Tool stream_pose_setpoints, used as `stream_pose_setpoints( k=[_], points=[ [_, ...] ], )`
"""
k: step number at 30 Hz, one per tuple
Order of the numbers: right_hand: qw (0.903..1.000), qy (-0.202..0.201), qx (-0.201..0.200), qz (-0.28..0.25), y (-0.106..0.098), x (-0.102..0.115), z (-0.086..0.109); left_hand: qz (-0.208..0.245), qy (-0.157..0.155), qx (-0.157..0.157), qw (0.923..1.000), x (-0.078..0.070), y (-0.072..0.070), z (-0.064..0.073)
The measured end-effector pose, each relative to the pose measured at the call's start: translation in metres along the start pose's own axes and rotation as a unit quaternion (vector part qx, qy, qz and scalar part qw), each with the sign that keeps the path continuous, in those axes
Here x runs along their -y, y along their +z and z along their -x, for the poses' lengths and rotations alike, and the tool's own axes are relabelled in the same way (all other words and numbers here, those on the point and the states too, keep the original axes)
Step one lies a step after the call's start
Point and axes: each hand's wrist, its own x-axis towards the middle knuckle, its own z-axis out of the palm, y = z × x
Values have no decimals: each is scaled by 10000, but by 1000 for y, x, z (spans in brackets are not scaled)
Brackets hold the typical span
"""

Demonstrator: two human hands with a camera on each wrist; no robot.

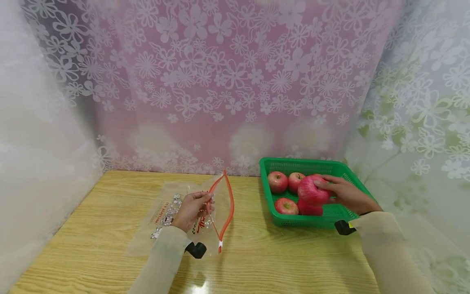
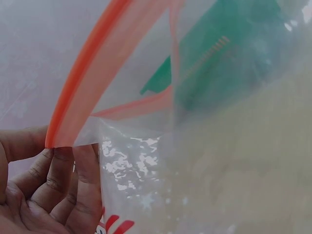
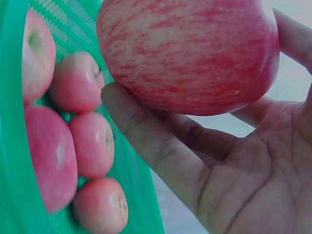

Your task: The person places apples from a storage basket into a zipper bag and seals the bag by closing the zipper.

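Note:
My right hand (image 1: 346, 193) grips a red apple (image 1: 313, 190) over the green basket. In the right wrist view the fingers curl round this striped apple (image 3: 190, 53) from below and the side. Several more apples (image 1: 277, 181) lie in the green plastic basket (image 1: 304, 222). On the left, my left hand (image 1: 191, 210) pinches the rim of a clear zip bag (image 1: 161, 208) with an orange-red zip edge (image 1: 231, 204). The bag's mouth gapes toward the basket. In the left wrist view, thumb and fingers hold the orange edge (image 2: 78, 92) at one side.
A light wood-grain table (image 1: 257, 261) carries the bag and the basket. Behind it hangs a pink flowered curtain (image 1: 227, 81), with pale sheets at both sides. The basket's raised wall (image 1: 266, 192) stands between the bag and the apples.

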Motion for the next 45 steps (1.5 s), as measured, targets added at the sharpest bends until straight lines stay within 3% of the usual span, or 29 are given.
stream_pose_setpoints(
  k=[8,16,24,29,32,39,45],
  points=[
    [9996,-205,193,-92,29,11,-11,-14,22,-40,10000,-1,2,1],
    [9983,28,344,-476,51,16,-20,-3,-24,-48,10000,-2,2,2],
    [9957,-41,552,-748,74,22,-31,73,-7,-40,10000,-2,4,4],
    [9911,222,681,-1123,90,24,-40,73,13,-19,10000,-2,4,4],
    [9911,256,741,-1076,97,26,-44,75,-3,14,10000,-2,4,4],
    [9941,-200,863,-630,114,28,-54,39,-38,-18,10000,-1,6,4],
    [9898,-498,1109,-746,131,34,-62,82,8,16,10000,-1,7,3]
  ],
)
